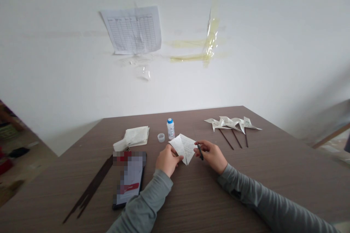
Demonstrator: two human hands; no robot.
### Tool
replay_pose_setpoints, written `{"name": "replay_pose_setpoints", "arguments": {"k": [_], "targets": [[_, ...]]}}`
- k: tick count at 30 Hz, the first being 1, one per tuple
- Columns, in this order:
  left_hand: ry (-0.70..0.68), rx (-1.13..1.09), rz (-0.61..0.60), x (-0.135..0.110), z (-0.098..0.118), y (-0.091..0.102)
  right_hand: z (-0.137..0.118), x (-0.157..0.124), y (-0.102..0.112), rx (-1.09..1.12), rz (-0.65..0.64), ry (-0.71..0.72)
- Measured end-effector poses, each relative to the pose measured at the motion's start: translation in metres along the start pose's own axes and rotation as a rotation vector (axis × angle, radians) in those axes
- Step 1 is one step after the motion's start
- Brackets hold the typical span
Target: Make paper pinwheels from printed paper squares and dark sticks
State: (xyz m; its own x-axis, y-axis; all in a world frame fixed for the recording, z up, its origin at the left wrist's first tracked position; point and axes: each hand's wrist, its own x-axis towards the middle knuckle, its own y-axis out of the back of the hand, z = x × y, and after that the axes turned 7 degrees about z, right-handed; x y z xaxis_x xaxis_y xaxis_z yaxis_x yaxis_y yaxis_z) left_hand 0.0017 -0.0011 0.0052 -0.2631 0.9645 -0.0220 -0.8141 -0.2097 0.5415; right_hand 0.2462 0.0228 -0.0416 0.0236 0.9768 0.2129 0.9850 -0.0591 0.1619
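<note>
My left hand (168,161) pinches the lower left side of a folded square of printed white paper (186,146), held just above the table. At the paper's right corner is my right hand (210,154), its fingers closed round what look like dark-handled scissors (200,151). Their blades are mostly hidden, so I cannot tell whether they touch the paper. Behind the paper stands a small white bottle with a blue cap (170,129), and beside it sits a clear plastic cup or cap (161,137).
Several paper pinwheels (232,123) on brown sticks lie at the back right of the brown table (246,189). On the left are a stack of white paper (136,136), a bundle of dark sticks (94,182) and a phone (129,182). A white wall (177,91) rises behind.
</note>
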Motion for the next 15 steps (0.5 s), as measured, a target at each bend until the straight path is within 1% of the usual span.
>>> {"name": "replay_pose_setpoints", "arguments": {"k": [3,6,8,11,15], "targets": [[-0.136,0.254,0.085,0.001,-0.001,0.005,0.003,0.005,0.004,-0.116,0.041,0.007],[-0.288,0.376,0.123,0.002,-0.001,0.007,-0.001,0.009,0.009,-0.202,0.058,0.022],[-0.37,0.461,0.103,0.002,0.0,0.007,-0.005,0.01,0.012,-0.237,0.037,0.049],[-0.398,0.528,0.026,0.0,0.0,0.005,-0.009,0.01,0.015,-0.337,-0.011,0.103],[-0.424,0.54,-0.044,-0.006,0.001,-0.002,-0.013,0.008,0.013,-0.602,-0.025,0.185]]}}
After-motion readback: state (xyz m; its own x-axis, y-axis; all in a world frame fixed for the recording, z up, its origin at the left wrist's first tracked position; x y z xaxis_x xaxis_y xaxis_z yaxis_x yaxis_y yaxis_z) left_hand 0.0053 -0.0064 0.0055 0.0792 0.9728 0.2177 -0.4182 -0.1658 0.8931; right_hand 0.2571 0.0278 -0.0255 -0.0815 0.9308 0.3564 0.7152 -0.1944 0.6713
